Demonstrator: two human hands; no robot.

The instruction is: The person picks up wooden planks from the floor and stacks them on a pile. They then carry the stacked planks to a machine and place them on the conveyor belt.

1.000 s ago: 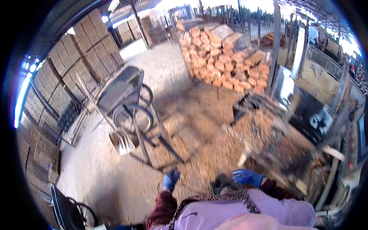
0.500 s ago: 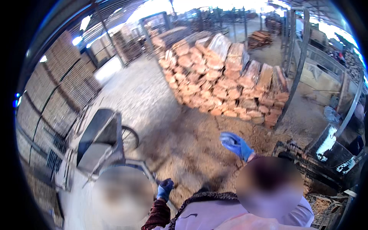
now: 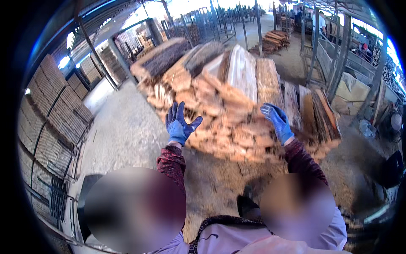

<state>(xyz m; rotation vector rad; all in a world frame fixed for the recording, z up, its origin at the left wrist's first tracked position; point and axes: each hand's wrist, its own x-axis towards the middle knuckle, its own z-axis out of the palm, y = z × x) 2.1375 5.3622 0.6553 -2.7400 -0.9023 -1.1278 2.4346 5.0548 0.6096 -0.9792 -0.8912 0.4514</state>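
In front of me rises a waist-high stack of split wood slabs (image 3: 237,144), orange at the cut ends, with rough bark and pale faces on top. My left hand (image 3: 181,125), in a blue glove with a dark palm, reaches out before the stack's left part, fingers spread and holding nothing. Further right, my right hand (image 3: 277,120), gloved alike, is raised with its fingers stretched out and nothing in it. A thick orange slab (image 3: 232,91) lies slanted on the stack between the two hands. Whether either glove touches the wood I cannot tell.
Tall stacks of thin boards (image 3: 38,127) line the left side. A concrete floor (image 3: 114,127) runs beside the wood, and sawdust covers the ground (image 3: 211,178) by my feet. Metal posts (image 3: 259,29) stand behind. A lower wood pile (image 3: 275,41) and a person (image 3: 320,23) are further back.
I have come closer to the wood stack. My left hand has gone from closed and low beside the cart to raised and spread; my right hand has moved up to the stack. The cart is mostly out of sight.
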